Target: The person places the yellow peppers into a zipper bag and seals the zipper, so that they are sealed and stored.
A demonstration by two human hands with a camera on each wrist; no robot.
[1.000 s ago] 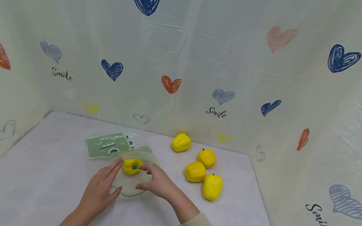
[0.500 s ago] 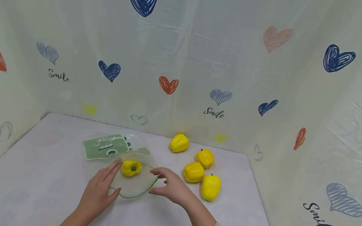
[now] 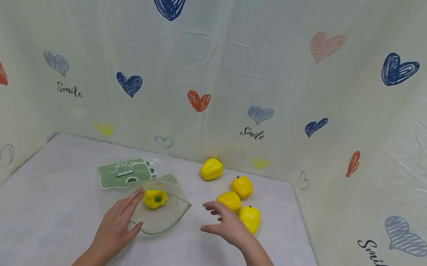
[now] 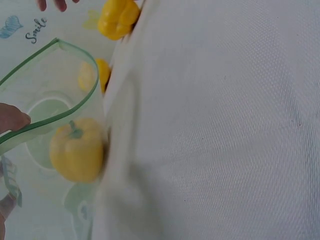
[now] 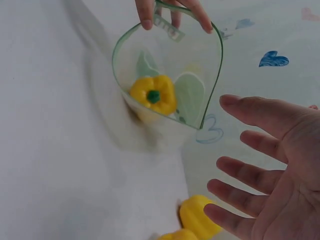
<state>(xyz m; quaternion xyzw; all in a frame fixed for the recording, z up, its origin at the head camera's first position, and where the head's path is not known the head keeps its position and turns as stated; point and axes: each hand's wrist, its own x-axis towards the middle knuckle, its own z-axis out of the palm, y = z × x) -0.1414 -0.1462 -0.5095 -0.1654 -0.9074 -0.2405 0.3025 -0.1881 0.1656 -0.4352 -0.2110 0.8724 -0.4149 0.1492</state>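
Observation:
A clear zip bag point(image 3: 164, 223) with a green rim and green printed patches lies on the table, its mouth gaping. Inside it rests a yellow bell pepper point(image 5: 153, 95), green stem toward the opening. My left hand point(image 3: 118, 223) holds the bag by the left side of its rim, thumb at the near edge and fingers at the far one. To the right of the bag, my right hand point(image 3: 226, 222) hovers apart from it with fingers spread and nothing in the grasp. From the head view, this hand partly covers a loose yellow bell pepper point(image 3: 249, 217).
More loose yellow bell peppers lie at the back right, among them one pepper point(image 3: 211, 169) near the curtain and another pepper point(image 3: 241, 187) beside it. A white cloth covers the table point(image 3: 37, 197). A heart-printed curtain point(image 3: 225, 60) stands behind and at both sides.
My right hand has left the pepper in the bag, passed the rim and moved right toward the loose peppers. The left hand stays at the rim, and the mouth's right corner now shows.

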